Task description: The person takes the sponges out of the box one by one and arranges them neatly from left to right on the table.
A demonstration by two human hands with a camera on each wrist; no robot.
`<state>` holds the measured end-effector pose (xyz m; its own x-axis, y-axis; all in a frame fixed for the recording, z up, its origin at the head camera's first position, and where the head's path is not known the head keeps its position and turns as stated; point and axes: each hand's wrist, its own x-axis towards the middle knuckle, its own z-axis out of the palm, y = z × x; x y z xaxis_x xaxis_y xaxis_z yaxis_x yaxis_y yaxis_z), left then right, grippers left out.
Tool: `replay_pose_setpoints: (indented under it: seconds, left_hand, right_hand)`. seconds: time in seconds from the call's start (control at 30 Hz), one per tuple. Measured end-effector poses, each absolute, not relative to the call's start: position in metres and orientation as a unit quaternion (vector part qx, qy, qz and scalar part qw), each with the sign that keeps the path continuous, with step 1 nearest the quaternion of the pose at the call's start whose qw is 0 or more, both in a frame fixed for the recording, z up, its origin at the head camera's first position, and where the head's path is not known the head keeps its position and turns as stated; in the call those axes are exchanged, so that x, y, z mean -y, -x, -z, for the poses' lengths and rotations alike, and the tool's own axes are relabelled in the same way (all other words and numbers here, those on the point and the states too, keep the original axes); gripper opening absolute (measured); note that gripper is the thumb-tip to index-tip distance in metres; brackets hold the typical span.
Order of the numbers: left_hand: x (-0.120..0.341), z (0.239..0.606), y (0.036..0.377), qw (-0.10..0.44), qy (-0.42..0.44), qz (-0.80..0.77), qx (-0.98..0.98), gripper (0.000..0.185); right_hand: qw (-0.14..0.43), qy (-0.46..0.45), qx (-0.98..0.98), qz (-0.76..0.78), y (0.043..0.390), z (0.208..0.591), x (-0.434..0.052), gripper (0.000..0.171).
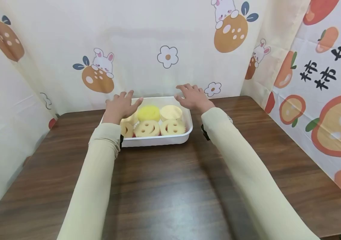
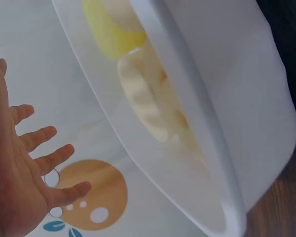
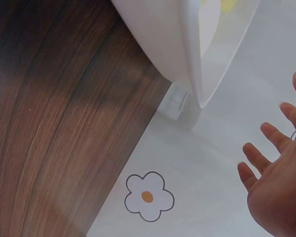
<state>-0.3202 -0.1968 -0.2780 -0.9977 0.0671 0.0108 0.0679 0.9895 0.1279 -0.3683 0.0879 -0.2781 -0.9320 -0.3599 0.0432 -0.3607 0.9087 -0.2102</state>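
While holding left hand (image 1: pixel 120 107) and right hand (image 1: pixel 194 97) raised, see a dark wood-grain table (image 1: pixel 158 186) below, glossy with glare, and a rabbit-and-fruit curtain (image 1: pixel 140 40) just beyond; to the right, a persimmon-printed cloth (image 1: pixel 329 86). Have fingers spread loosely on both — gripping nothing. Find, between and below the hands, a white plastic tray (image 1: pixel 153 142) holding smiley-face rounds (image 1: pixel 147 129) in its nearer row, with a yellow round (image 1: pixel 149 113) and a plain cream round (image 1: pixel 171 112) behind. Note the table's rear edge close past the tray, by the curtain — little room there; more tabletop running outward from each hand and back beneath the pale sleeves (image 1: pixel 93 180).
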Motion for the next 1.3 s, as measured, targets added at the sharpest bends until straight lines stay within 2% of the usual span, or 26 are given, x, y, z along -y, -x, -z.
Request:
replay_pose_setpoints:
  seconds: [0.53,0.73,1.3]
  left_hand:
    - [0.239,0.285,0.312,-0.013,0.015,0.035,0.999,0.076]
    - [0.249,0.291,0.308,-0.016,0.007,0.051,0.999,0.077]
    - [0.27,0.311,0.301,-0.055,-0.051,0.092,0.993,0.086]
  right_hand:
    - [-0.044,-0.208,0.969,-0.127,0.375,0.289,-0.085,0.064]
    - [-0.063,-0.212,0.968,-0.117,0.377,0.292,-0.08,0.065]
    - [-0.068,-0.236,0.962,-0.123,0.384,0.304,-0.076,0.065]
